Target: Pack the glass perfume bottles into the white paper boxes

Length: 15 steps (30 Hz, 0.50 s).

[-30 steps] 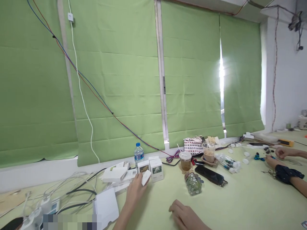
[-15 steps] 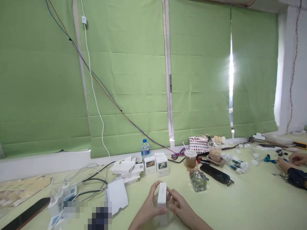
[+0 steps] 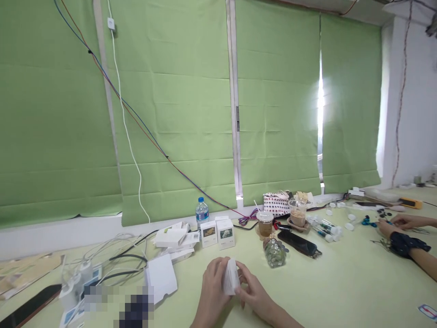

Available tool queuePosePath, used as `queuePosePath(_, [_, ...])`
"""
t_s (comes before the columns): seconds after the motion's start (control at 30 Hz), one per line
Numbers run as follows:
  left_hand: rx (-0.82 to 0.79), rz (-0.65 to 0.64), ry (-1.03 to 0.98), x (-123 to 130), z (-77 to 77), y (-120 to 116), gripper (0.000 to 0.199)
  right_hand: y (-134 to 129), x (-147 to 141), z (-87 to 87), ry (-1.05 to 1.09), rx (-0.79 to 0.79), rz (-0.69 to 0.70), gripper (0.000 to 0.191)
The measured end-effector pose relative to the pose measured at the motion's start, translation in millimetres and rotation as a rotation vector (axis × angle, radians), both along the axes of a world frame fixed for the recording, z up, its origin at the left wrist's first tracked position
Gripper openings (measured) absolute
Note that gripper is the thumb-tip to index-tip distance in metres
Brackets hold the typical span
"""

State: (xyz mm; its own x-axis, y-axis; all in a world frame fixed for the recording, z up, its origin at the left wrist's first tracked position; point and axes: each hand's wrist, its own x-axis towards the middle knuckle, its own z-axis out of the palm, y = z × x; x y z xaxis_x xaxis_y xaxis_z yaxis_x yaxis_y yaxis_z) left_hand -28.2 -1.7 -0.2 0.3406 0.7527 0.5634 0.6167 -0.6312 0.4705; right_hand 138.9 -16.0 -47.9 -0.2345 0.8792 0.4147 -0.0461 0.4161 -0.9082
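Observation:
A small white box (image 3: 231, 278) is between my two hands near the front of the table, tilted and slightly blurred. My left hand (image 3: 214, 282) is wrapped round its left side and hides part of it. On the right side, the fingers of my right hand (image 3: 251, 288) are bent and closed against the box's edge. Beyond my hands stand white boxes with small pictures on the front, among them a brown-pictured box (image 3: 209, 233) and a green-pictured box (image 3: 225, 233). A flat white carton piece (image 3: 161, 278) lies to the left of my hands.
A water bottle (image 3: 202, 213), white cartons (image 3: 175, 239) and cables with white plugs (image 3: 77, 278) are to the left and behind. Rightward are a drink cup (image 3: 265, 223), a clear jar (image 3: 275, 253) and a black phone (image 3: 297, 243). Another person's hands (image 3: 392, 225) work at the far right.
The box has turned and tilted in my hands, and my left hand has shifted round it. The whole view has swung slightly right, showing more of the other person's arms.

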Motion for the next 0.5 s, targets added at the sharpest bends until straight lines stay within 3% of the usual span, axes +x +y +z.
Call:
queuePosePath(0.13, [0.175,0.04,0.229,-1.6,-14.3,4.3,0.057,4.7,-2.0,-9.7,-0.144,0.001,-0.094,0.079])
queuePosePath(0.23, [0.25,0.084,0.266,3.3,-21.6,7.9,0.061,7.1,0.1,-10.3,-0.243,0.044,-0.142,0.072])
queuePosePath(0.33, [0.182,0.102,0.233,9.5,-19.2,8.6,0.065,6.5,4.5,-3.9,-0.234,0.133,-0.149,0.062])
queuePosePath(0.5, [0.018,0.067,0.066,10.9,-7.8,7.5,0.071,8.6,8.2,4.7,-0.045,0.036,-0.195,0.069])
